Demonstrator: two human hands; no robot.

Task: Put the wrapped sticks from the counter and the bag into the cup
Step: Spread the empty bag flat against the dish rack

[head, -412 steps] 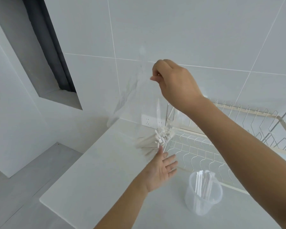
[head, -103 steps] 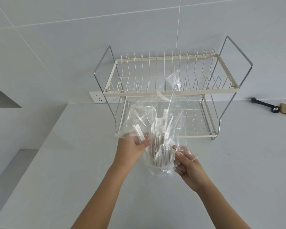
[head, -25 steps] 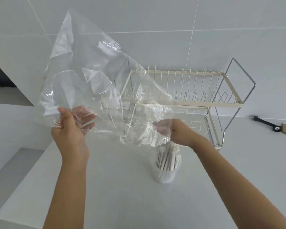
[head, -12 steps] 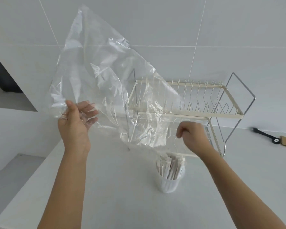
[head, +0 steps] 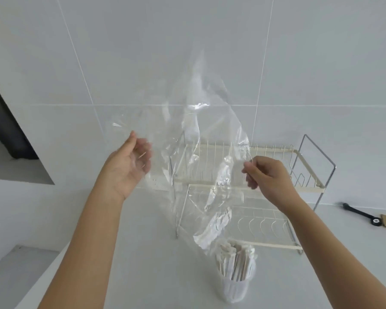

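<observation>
A clear plastic bag point(head: 206, 139) hangs in the air above the counter and looks empty. My right hand point(head: 269, 178) pinches its right edge between thumb and fingers. My left hand point(head: 127, 168) is held up to the bag's left with the palm open and fingers apart; the film lies over the fingertips without being gripped. Below the bag's lower tip stands a translucent cup point(head: 236, 288) on the white counter point(head: 143, 253), packed with several upright wrapped sticks point(head: 234, 259).
A cream two-tier wire dish rack point(head: 299, 159) stands against the tiled wall behind the bag. A black-ended tool with a wooden handle point(head: 371, 219) lies at the far right. The counter's edge drops off at the left, near a dark wall opening point(head: 7, 121).
My left hand has let go of the bag and opened. The bag has swung right and now hangs narrower from my right hand, which has risen a little.
</observation>
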